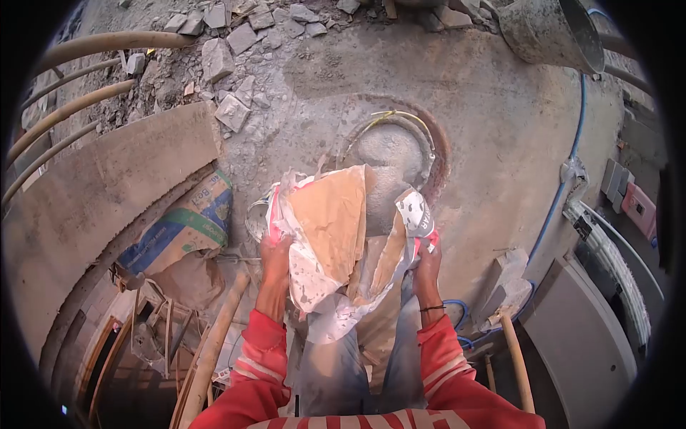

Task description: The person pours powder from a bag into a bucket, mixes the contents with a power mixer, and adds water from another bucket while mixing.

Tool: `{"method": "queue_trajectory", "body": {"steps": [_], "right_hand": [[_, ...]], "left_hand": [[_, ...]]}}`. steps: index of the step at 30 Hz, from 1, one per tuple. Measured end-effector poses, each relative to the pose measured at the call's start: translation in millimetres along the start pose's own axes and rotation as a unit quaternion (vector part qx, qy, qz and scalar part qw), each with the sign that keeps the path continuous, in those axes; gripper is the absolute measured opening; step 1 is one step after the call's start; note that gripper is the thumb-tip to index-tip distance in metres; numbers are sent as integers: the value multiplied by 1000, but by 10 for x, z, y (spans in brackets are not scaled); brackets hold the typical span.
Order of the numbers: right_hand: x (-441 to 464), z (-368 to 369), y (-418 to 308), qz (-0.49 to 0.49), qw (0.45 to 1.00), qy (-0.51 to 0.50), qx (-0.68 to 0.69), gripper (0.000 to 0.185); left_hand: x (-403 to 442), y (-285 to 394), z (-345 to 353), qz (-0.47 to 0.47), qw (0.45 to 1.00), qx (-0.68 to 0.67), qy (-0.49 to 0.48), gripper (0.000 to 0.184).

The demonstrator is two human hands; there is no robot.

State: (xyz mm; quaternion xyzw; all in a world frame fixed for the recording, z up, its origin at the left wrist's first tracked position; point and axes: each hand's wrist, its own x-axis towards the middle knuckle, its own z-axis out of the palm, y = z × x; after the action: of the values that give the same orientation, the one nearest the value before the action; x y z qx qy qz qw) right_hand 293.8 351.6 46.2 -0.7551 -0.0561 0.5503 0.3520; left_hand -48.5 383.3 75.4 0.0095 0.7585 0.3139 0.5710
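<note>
My left hand (277, 259) grips one side of a torn paper sack (329, 211), brown inside and white and red outside. My right hand (427, 263) has its fingers closed on the sack's other side, near some printed lettering. The sack is tilted forward, its open mouth over a round bucket (433, 154) with a yellowish handle along the far rim. Pale grey powder (389, 151) lies in the bucket and continues back into the sack's mouth. The sack hides the bucket's near side. A dark band circles my right wrist.
Broken stones (218, 61) lie at the back left, beside bamboo poles (78, 107). Another printed sack (189, 222) rests by the curved slab at left. A grey, worn basin (550, 36) stands back right. A blue hose (577, 129) runs down the right, near a pink box (639, 209).
</note>
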Motion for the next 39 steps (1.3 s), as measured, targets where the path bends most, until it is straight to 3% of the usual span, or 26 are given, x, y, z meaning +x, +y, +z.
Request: {"method": "queue_trajectory", "body": {"steps": [1, 5, 8, 9, 12, 15, 17, 20, 25, 26, 28, 30, 32, 34, 36, 39], "right_hand": [[-162, -93, -194, 66, 997, -46, 5, 52], [-474, -264, -375, 57, 993, -64, -77, 57], [-774, -13, -774, -1, 983, -122, -140, 61], [-805, 58, -803, -11, 986, -123, -116, 46], [-927, 664, -1357, -34, 966, -188, -175, 44], [-797, 1382, -1715, -127, 940, -233, -212, 42], [-556, 1855, -1871, -159, 907, -233, -312, 44], [-124, 2592, -1872, -274, 870, -221, -345, 49], [915, 3647, -1515, -300, 812, -221, -450, 56], [1209, 3841, -1342, -342, 788, -205, -468, 56], [1718, 4165, -1001, -374, 749, -214, -503, 61], [2035, 4299, -727, -363, 723, -236, -538, 66], [2266, 4379, -553, -369, 696, -230, -572, 64], [2429, 4339, -466, -404, 590, -244, -655, 69], [2592, 4189, -522, -355, 625, -302, -626, 77], [2933, 3931, -534, -411, 564, -280, -659, 86]], "left_hand": [[-212, 184, 48, -34, 999, -19, 2, 41], [-529, 450, -172, 32, 996, 78, -27, 41], [-704, 613, -315, 82, 996, 28, -26, 45], [-757, 726, -340, 125, 991, 32, -34, 46], [-759, 1145, -396, 228, 971, 55, -37, 50], [-370, 1527, -536, 265, 961, 79, -17, 51], [-1, 1818, -666, 279, 957, 71, -27, 49], [442, 2168, -761, 299, 952, 62, -23, 47], [1550, 1967, -987, 403, 889, 193, 104, 43], [1857, 1827, -1018, 422, 869, 215, 145, 44], [2473, 1517, -1095, 397, 831, 335, 198, 51], [2724, 1377, -904, 293, 864, 334, 236, 54], [2726, 1395, -624, 187, 931, 205, 236, 68], [2932, 1258, -636, 109, 947, 250, 167, 84], [2720, 1220, -609, 116, 937, 282, 173, 91], [2586, 1035, -773, 207, 914, 255, 238, 84]]}}
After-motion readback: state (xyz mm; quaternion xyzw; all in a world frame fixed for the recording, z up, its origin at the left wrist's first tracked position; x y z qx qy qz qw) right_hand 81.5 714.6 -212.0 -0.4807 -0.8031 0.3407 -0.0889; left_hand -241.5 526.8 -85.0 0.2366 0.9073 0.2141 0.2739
